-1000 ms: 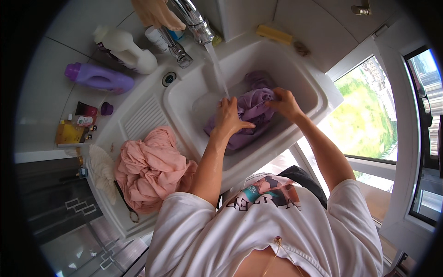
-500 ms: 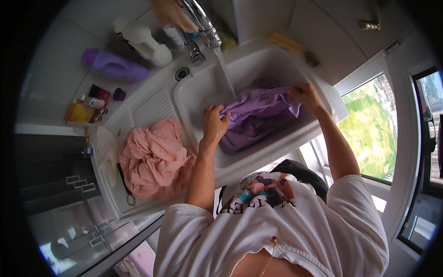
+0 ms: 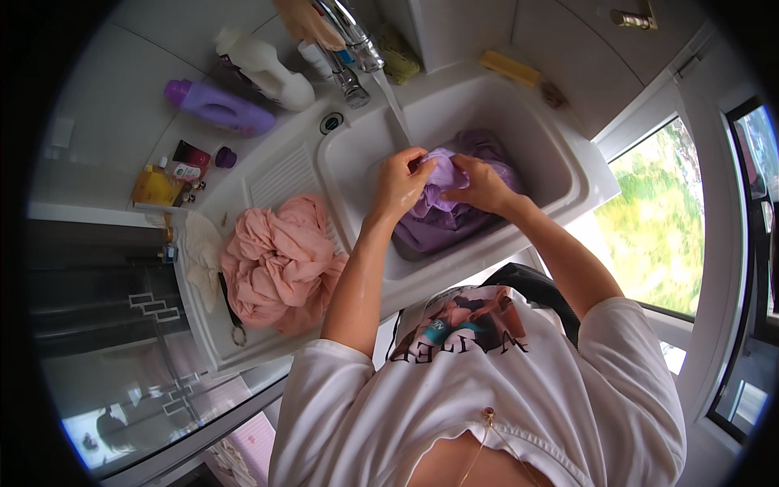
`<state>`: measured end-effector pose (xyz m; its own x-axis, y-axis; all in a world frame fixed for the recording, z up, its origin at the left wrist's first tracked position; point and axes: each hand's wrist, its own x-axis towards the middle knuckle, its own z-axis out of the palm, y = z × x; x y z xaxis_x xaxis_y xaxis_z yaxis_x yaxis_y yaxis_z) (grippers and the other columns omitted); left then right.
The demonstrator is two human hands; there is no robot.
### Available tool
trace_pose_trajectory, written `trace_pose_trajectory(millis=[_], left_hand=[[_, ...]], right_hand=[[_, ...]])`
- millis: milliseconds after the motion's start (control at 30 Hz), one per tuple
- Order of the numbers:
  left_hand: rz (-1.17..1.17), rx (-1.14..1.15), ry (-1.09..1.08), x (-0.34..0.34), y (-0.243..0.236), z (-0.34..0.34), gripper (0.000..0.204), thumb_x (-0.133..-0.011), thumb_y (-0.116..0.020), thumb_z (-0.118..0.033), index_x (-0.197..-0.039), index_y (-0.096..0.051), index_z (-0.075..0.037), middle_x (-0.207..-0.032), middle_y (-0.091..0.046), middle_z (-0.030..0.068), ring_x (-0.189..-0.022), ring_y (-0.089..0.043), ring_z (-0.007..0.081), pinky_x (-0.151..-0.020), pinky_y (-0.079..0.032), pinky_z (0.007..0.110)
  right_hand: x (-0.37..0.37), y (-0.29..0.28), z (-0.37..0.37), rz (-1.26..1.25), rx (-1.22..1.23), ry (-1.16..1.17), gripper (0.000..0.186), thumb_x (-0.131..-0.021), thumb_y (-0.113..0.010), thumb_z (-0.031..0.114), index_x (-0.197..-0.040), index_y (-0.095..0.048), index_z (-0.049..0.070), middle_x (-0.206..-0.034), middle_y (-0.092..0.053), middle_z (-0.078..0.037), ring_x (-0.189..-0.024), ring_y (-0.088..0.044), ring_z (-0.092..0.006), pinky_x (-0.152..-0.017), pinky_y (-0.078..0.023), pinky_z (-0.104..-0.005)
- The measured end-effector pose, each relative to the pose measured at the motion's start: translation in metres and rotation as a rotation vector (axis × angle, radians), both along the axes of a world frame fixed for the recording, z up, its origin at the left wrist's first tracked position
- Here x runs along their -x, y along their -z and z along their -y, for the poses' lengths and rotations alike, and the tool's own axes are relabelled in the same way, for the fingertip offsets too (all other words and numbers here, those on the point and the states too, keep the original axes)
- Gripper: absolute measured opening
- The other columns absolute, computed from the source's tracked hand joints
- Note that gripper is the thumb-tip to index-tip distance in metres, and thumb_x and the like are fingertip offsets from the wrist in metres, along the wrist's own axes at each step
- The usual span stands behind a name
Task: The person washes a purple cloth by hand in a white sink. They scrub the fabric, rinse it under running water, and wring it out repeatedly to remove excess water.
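Observation:
A wet purple garment [image 3: 442, 223] lies bunched in the white sink basin [image 3: 345, 158], and part of it is lifted between my hands. My left hand [image 3: 399, 183] pinches the raised fold from the left, just below the stream of water. From the right, my right hand [image 3: 480, 185] grips the same fold, thumb and fingers closed on the cloth. Water runs from the chrome faucet [image 3: 369, 57] into the basin close to my left fingertips. The rest of the garment spreads under and behind my hands.
A pink cloth heap [image 3: 280, 264] rests on the ribbed drainboard [image 3: 284, 174] at left. Behind it stand a purple bottle [image 3: 219, 107], a white jug [image 3: 268, 73] and small bottles. A yellow bar [image 3: 510, 68] lies on the back rim; an open window [image 3: 653, 219] is at right.
My hands have come together from a wide spread. The purple cloth stretched between them is now gathered into a small bunch. The water keeps running.

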<state>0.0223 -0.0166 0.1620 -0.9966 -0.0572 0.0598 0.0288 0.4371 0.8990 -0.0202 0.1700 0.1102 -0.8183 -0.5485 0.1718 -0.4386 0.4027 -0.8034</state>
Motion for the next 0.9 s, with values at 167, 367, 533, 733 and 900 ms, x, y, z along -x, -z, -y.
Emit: trace_pose_trajectory(millis=[167,367,533,733,900], left_hand=[[-0.254,0.634,0.019,-0.01,-0.02,-0.002,0.051,-0.067,-0.081,-0.035,-0.101,-0.063,-0.002,-0.099,-0.058,0.0113,-0.094,-0.054,0.0246,-0.082,-0.046,0.035],[-0.084,0.815,-0.037,-0.019,0.012,0.019,0.064,-0.059,-0.082,-0.021,-0.115,-0.056,-0.003,-0.112,-0.052,0.0135,-0.105,-0.045,0.0342,-0.094,-0.039,0.04],[-0.235,0.767,-0.202,-0.018,0.023,0.02,0.055,-0.063,-0.073,-0.003,-0.114,-0.054,-0.005,-0.112,-0.052,0.0159,-0.106,-0.046,0.0355,-0.097,-0.036,0.041],[0.109,0.462,-0.068,-0.022,0.026,0.053,0.031,-0.067,-0.06,0.001,-0.098,-0.06,0.002,-0.095,-0.061,0.0251,-0.093,-0.057,0.0432,-0.08,-0.046,0.044],[0.097,0.329,-0.058,-0.032,0.023,0.063,0.028,-0.075,-0.052,-0.003,-0.102,-0.06,0.001,-0.098,-0.061,0.0254,-0.096,-0.056,0.0433,-0.081,-0.045,0.043]], right_hand=[[0.011,-0.001,-0.018,0.159,0.129,0.14,0.03,-0.073,-0.065,0.006,-0.102,-0.06,-0.002,-0.078,-0.065,-0.015,-0.074,-0.063,-0.0205,-0.07,-0.049,-0.0348],[0.028,-0.047,-0.065,0.35,0.484,0.316,0.023,-0.087,-0.057,0.005,-0.107,-0.062,-0.004,-0.091,-0.065,-0.004,-0.081,-0.057,-0.0113,-0.076,-0.047,-0.0254],[0.028,-0.071,-0.069,0.331,0.658,0.387,0.023,-0.09,-0.057,0.01,-0.109,-0.062,-0.002,-0.094,-0.064,-0.004,-0.083,-0.057,-0.01,-0.077,-0.046,-0.0235],[0.042,-0.088,-0.076,0.288,0.774,0.313,0.021,-0.091,-0.056,0.008,-0.109,-0.063,0.001,-0.096,-0.065,-0.002,-0.085,-0.058,-0.0086,-0.078,-0.046,-0.0229],[0.06,-0.089,-0.087,0.317,0.823,0.302,0.02,-0.091,-0.055,0.008,-0.108,-0.064,0.002,-0.095,-0.064,-0.001,-0.085,-0.059,-0.01,-0.078,-0.047,-0.0239]])
